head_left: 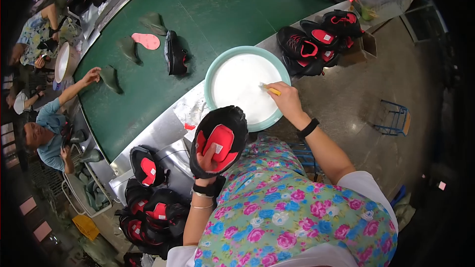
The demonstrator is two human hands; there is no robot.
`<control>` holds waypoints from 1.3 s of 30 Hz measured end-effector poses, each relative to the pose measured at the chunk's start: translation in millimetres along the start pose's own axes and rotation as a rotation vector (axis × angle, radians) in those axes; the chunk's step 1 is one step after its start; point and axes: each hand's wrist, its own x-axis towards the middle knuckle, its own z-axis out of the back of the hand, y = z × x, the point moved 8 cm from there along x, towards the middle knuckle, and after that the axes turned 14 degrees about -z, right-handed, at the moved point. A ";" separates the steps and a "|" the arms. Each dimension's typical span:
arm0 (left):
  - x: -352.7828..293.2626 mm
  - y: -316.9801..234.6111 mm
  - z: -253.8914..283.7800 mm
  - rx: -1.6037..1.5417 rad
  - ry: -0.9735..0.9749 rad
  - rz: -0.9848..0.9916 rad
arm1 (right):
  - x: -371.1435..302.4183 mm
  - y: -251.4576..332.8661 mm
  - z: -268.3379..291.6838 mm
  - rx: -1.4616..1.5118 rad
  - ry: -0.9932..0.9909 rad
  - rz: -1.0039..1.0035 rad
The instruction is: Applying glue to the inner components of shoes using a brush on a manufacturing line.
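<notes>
In my left hand [208, 160] is a black shoe [238, 118] with a red lining and a small white label inside. The hand is closed around its heel end, and the opening faces up toward me. Fingers of my right hand [286, 98] pinch a small brush [273, 90] with a yellow handle. The brush's bristle end reaches over the white contents of a round pale green basin [210, 81]. The shoe sits just below the basin's near left rim in the view.
Black and red shoes pile up at lower left [148, 212] and right [316, 44]. A green conveyor belt [163, 104] carries grey-green shoe lasts [111, 79], a pink insole [147, 41] and a black shoe upper [174, 54]. Another person [47, 138] reaches over its left edge. A blue-framed stool [393, 118] stands right.
</notes>
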 end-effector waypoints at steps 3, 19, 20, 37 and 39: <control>7.5 -3.7 -19.4 -0.045 -0.034 0.028 | -0.5 8.2 15.3 0.004 -0.029 -0.030; 29.2 -43.8 -83.0 0.100 0.063 -0.149 | -9.3 90.2 46.0 0.333 0.081 0.206; 29.9 -52.8 -83.2 0.309 0.092 -0.258 | -8.4 91.7 45.2 0.287 0.077 0.240; 38.2 -58.4 -62.5 -0.027 0.100 -0.312 | 0.7 134.1 45.4 0.149 0.402 0.005; 40.2 -59.2 -58.9 -0.091 0.071 -0.284 | -8.0 142.3 56.5 0.227 0.467 -0.144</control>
